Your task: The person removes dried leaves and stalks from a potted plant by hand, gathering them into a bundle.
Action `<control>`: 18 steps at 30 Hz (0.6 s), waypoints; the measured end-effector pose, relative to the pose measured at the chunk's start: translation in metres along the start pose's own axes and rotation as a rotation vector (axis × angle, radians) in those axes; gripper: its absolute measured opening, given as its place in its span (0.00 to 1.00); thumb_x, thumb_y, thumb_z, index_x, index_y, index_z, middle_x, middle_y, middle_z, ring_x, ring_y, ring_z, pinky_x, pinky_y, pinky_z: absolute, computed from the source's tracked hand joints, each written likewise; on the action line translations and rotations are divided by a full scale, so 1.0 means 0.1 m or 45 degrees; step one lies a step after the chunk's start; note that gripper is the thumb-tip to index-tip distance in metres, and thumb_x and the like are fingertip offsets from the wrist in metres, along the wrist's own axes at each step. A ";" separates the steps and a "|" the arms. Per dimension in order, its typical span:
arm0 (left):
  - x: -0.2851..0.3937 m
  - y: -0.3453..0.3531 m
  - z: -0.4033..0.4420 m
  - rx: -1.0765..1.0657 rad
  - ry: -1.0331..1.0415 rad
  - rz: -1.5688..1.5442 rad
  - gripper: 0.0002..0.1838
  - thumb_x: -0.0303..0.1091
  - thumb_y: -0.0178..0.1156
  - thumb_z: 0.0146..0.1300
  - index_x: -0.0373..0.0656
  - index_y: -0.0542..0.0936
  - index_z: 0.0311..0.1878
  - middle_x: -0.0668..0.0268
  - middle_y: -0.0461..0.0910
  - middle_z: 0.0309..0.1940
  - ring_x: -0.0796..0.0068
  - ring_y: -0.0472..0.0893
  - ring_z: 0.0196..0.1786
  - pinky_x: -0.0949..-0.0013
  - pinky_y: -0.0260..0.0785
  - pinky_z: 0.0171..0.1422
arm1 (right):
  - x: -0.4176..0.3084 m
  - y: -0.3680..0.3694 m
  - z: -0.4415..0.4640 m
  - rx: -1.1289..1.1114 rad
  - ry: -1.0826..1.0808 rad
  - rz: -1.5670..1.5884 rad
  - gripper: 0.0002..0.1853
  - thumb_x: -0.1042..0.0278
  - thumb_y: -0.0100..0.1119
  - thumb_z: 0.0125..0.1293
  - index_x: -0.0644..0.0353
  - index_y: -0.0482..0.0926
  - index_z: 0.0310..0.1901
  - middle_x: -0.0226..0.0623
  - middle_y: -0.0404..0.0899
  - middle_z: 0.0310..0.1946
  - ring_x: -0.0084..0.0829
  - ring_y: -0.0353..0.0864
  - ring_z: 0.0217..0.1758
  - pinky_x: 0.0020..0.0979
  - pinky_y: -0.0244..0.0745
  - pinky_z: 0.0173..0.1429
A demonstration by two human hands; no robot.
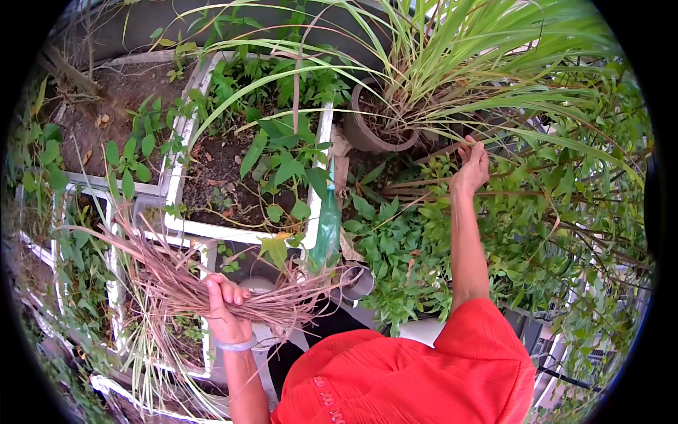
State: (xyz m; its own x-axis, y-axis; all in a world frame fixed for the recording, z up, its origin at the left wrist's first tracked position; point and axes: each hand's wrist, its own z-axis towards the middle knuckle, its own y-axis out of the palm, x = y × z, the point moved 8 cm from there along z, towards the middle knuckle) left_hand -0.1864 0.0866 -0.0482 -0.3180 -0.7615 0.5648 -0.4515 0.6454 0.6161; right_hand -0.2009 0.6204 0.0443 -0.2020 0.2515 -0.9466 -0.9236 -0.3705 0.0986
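My left hand (229, 302) is wrapped round a thick bundle of dry brown grass leaves (169, 279), with a pale bracelet at the wrist. The bundle spreads to both sides of the hand, and some greenish blades hang below it. My right hand (472, 164) is raised at the lower edge of a large green grass plant (445, 71). Its fingers are pinched together near the leaves; what they hold, if anything, is too small to make out. The plant grows in a round pot (361, 127) just left of this hand.
White-edged planter boxes (171, 184) with soil and leafy plants stand on the left. A green plastic bottle (326, 230) leans beside one box. Dense leafy branches (565, 191) fill the right side. A metal cup (360, 283) is near my body.
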 end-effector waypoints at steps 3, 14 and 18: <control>0.02 0.01 -0.01 0.006 0.001 -0.010 0.10 0.41 0.47 0.65 0.45 0.67 0.34 0.75 0.56 0.16 0.83 0.59 0.20 0.76 0.60 0.30 | 0.09 -0.28 -0.11 0.109 0.075 0.057 0.14 0.60 0.46 0.65 0.66 0.73 0.37 0.39 0.77 0.38 0.27 0.76 0.40 0.25 0.71 0.45; -0.10 0.25 -0.07 -0.075 -0.031 0.064 0.10 0.41 0.47 0.65 0.45 0.67 0.34 0.75 0.57 0.17 0.83 0.59 0.20 0.77 0.59 0.30 | -0.02 0.39 -0.52 -0.495 0.220 0.429 0.22 0.62 0.47 0.65 0.55 0.55 0.15 0.24 0.52 0.10 0.18 0.50 0.13 0.24 0.46 0.19; -0.19 0.28 -0.10 -0.084 -0.071 0.068 0.10 0.41 0.48 0.65 0.45 0.67 0.33 0.74 0.56 0.16 0.81 0.60 0.20 0.74 0.61 0.29 | 0.28 0.26 -0.39 -0.276 0.250 0.143 0.20 0.64 0.51 0.61 0.52 0.56 0.14 0.22 0.51 0.09 0.16 0.47 0.11 0.23 0.40 0.16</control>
State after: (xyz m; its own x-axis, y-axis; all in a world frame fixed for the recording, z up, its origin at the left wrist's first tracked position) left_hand -0.1851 0.1193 -0.0362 -0.3865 -0.7271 0.5674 -0.3778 0.6861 0.6218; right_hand -0.2176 0.5828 0.0079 -0.2127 0.0287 -0.9767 -0.8037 -0.5736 0.1582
